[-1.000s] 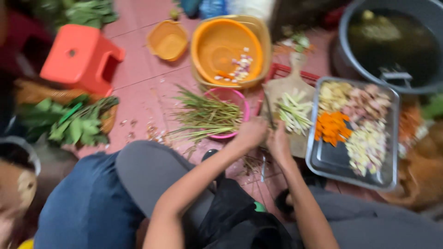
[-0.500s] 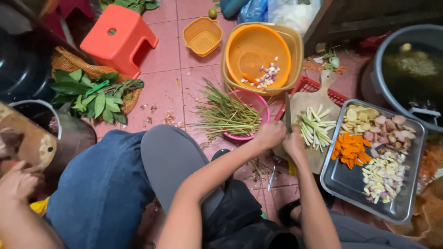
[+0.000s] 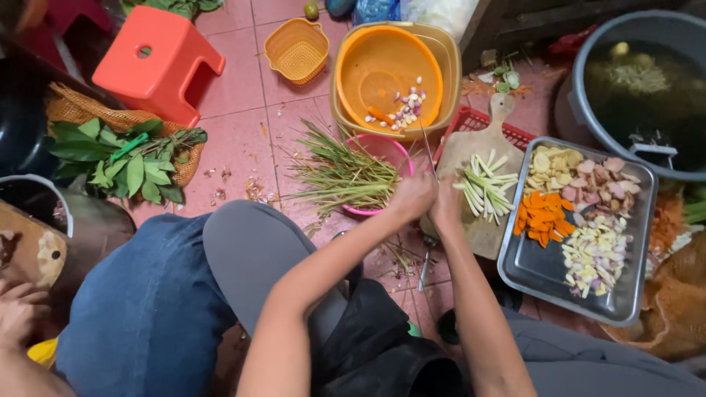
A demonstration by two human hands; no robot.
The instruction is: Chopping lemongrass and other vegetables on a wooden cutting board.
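My left hand [image 3: 412,195] and my right hand [image 3: 446,203] are pressed together, both closed, over the left edge of a wooden cutting board [image 3: 478,147]. A thin dark blade [image 3: 427,149], seemingly a knife, rises from between them; the left hand appears to grip a lemongrass stalk, mostly hidden. Cut pale green lemongrass pieces [image 3: 489,184] lie on the board. A bundle of green lemongrass tops [image 3: 338,173] rests across a pink bowl [image 3: 382,151] just left of my hands.
A metal tray [image 3: 544,272] of sliced orange, pale and purple pieces sits right. An orange basin [image 3: 390,66] holds peelings. Behind are an orange stool [image 3: 154,59], a small basket [image 3: 296,48] and leaves [image 3: 125,162]. A grey tub [image 3: 647,88] is far right. Another person's hand [image 3: 18,309] is lower left.
The view has shifted and sharpened. My hands stay closed together at the board's left edge, barely moved.
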